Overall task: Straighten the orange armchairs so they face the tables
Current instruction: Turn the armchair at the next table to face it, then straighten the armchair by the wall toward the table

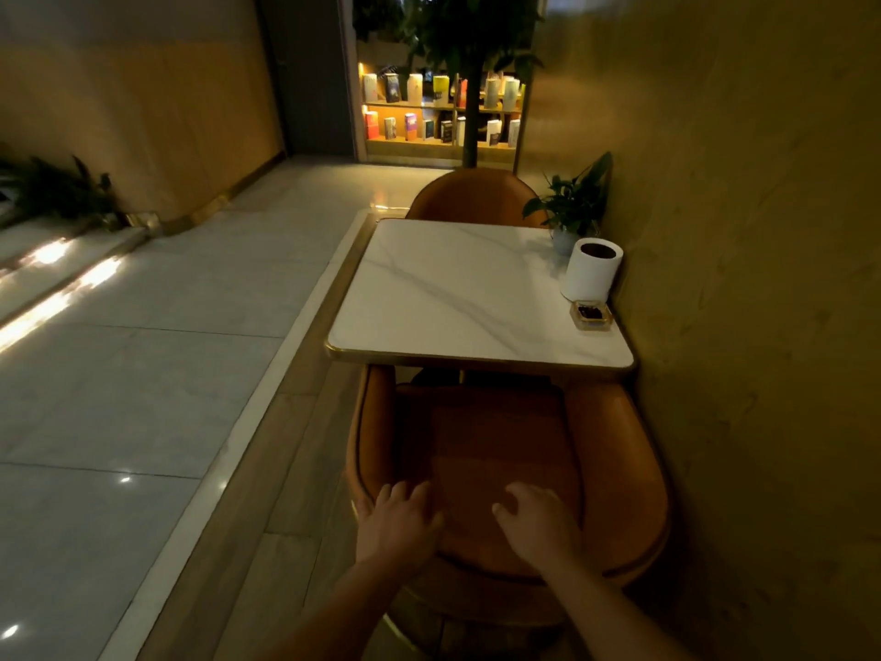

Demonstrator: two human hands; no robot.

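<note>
Head view is giving me a dim corner, and I am reading everything off the table (457, 288). Left of the table, the tiled floor (119, 374) is catching streaks of light. Just in front of the table's near edge, the near armchair (500, 436) is sitting with its seat front tucked under the top.

The left hand (398, 517) is hooking its fingers over the left part of the backrest rim, on the side away from the table. The right hand (538, 522) is curling its fingers over the rim a little further right, thumb pointing toward the other hand. Both are gripping the chair and nothing else, though I cannot tell how firmly in this blur.

I am judging this as the squaring-up step on this chair. Its open front is pointing at the table, and its back-to-front axis is running almost straight at the near edge, perhaps turned a touch rightward. I am expecting the next move to call for a small twist through both hands, then a check against the table edge.

Beyond the table's far edge, the far armchair (472, 195) is showing only the top of its backrest, so I am not judging its aim. Along the table's right side, a potted plant (574, 207), a white roll (591, 271) and an ashtray (591, 314) are lining up against the wall (739, 326).
</note>
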